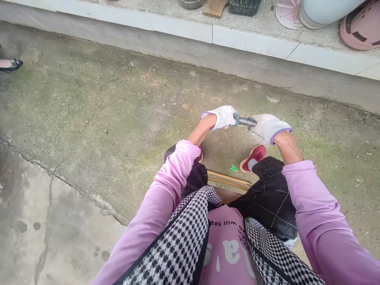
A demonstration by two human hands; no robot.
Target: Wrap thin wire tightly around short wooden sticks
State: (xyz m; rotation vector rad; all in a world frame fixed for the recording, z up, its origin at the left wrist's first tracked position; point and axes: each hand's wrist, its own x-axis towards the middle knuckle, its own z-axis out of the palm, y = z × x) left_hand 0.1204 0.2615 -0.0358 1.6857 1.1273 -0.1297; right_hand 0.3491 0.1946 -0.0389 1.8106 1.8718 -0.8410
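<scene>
My left hand [222,117] and my right hand [268,126] both wear white knit gloves with purple cuffs and dark fingertips. Between them is a short, dark, silvery-speckled rod-like thing [246,121], held roughly level out in front of my knees. The fingers of each hand are closed around one end, so only its middle shows. Its exact kind I cannot make out. Below my hands, the concrete ground [142,130] is greenish and stained.
A red shoe [257,155] and a green scrap [233,168] are near a light brown seat frame [228,179]. A tiled ledge [249,39] runs across the back, bearing a white bucket [326,12], a pink container [363,29] and a wooden board [215,7]. Another person's black shoe [13,65] shows at far left.
</scene>
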